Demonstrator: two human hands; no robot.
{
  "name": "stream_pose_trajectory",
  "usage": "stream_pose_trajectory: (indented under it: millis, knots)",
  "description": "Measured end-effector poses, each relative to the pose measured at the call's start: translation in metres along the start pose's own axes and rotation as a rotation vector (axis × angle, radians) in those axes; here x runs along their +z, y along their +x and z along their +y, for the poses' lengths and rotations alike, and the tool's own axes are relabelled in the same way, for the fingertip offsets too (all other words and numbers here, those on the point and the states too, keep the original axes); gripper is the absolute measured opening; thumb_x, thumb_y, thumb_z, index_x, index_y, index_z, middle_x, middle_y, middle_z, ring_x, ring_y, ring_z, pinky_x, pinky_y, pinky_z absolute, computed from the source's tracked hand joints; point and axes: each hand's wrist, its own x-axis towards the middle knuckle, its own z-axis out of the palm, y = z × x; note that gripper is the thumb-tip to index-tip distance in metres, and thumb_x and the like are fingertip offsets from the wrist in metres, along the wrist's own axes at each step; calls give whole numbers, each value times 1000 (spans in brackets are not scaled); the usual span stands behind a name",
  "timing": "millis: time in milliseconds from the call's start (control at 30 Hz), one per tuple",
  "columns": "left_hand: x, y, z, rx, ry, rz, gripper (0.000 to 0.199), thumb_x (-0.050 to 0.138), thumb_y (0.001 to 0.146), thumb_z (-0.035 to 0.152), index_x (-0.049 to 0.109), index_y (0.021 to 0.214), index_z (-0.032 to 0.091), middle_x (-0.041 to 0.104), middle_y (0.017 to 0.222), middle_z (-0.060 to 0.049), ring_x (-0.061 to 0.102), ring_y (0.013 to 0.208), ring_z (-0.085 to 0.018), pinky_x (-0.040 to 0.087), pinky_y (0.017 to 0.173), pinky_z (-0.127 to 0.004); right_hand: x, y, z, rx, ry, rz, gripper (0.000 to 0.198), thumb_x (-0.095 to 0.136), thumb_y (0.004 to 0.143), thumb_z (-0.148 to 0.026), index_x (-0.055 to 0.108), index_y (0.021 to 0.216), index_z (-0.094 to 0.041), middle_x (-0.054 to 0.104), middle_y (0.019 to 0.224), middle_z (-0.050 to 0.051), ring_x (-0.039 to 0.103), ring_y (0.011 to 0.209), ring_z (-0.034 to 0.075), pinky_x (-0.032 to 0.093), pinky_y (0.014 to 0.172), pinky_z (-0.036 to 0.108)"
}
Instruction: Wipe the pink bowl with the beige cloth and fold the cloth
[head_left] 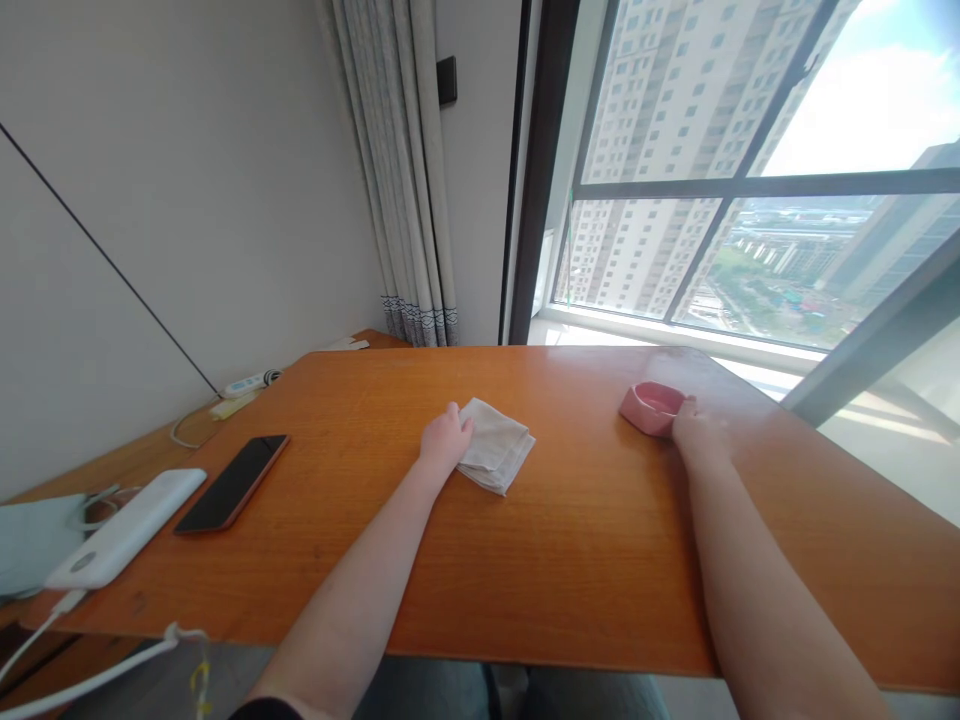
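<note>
A folded whitish cloth lies on the wooden table, near its middle. My left hand is closed on the left edge of this cloth, thumb on the near side of the fold and the other fingers partly hidden. Farther right sits a pink, angular-sided bowl with a shallow hollow. My right hand grips its right side, the fingertips at the rim and most of the fingers hidden.
To the left lie a dark-screened phone and a white power bank with a cable plugged in. A power strip rests by the wall. Beyond the table's right edge is a large window; a grey curtain hangs behind.
</note>
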Motion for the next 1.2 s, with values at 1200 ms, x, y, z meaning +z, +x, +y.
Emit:
stream_pose_trajectory:
  millis: [1200]
  knots:
    - [7, 10, 7, 2, -793, 9, 11, 44, 75, 30, 43, 70, 20, 47, 63, 3, 46, 58, -11, 37, 55, -22, 50, -130, -82, -643, -11, -779, 8, 47, 74, -15, 50, 80, -20, 57, 71, -1, 52, 66, 14, 34, 58, 23]
